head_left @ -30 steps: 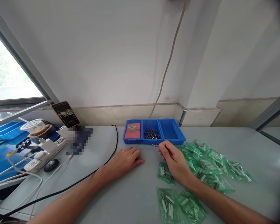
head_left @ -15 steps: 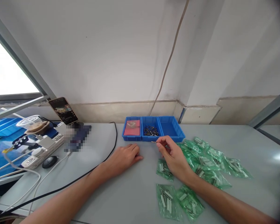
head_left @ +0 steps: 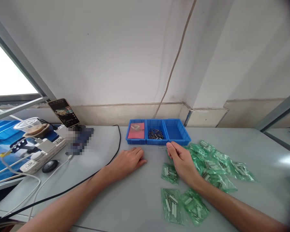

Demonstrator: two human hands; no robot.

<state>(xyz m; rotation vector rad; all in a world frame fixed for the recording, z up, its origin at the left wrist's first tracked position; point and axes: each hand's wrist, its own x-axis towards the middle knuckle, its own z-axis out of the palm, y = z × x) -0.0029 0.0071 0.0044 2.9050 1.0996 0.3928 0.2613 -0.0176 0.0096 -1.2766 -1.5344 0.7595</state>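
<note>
My left hand (head_left: pixel 130 161) rests palm down on the grey table, thumb apart from the loosely bent fingers, holding nothing. My right hand (head_left: pixel 181 159) is closed, thumb pressed against the curled fingers, just in front of the blue bins. A small metal pin (head_left: pixel 162 147) points left from its fingertips; their exact grip on it is hidden. Many similar dark metal pins (head_left: pixel 156 134) lie in the middle blue bin (head_left: pixel 156 141). Under and beside my right wrist are green plastic bags (head_left: pixel 169 173) holding white and metal pieces.
The left blue bin (head_left: pixel 136 141) holds a red sheet with a small clear bag. The right bin (head_left: pixel 176 129) adjoins the middle one. A black cable (head_left: pixel 87 178) runs beside my left forearm. A phone (head_left: pixel 64 112), a power strip (head_left: pixel 47 153) and a black mouse (head_left: pixel 50 166) stand left.
My right hand has shifted slightly right, its fingers curling in more tightly. More of the metal pin shows beside the fingertips. My left hand stays in place.
</note>
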